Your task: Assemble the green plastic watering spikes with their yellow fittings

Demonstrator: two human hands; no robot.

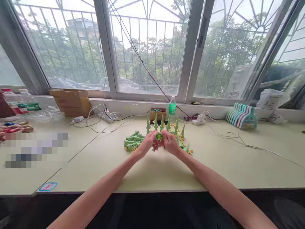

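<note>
Between my left hand (150, 141) and my right hand (169, 142) is a green hollow plastic piece (159, 136), its round open end facing me. The fingers of both hands are closed around it, above the table. Behind my hands a row of pointed green cone pieces (162, 122) stands upright. To the left lies a pile of green tube pieces (133, 140), with small yellow parts beneath it. Right of my hands, more green cones (186, 148) lie among small yellow pegs (190, 152).
A small cardboard box (158, 115) and a green-labelled bottle (172, 106) stand behind the cones. White cables (240, 141) cross the table on the right, near pastel hangers (241, 116). A larger cardboard box (71, 102) and a power strip (108, 117) are at the back left.
</note>
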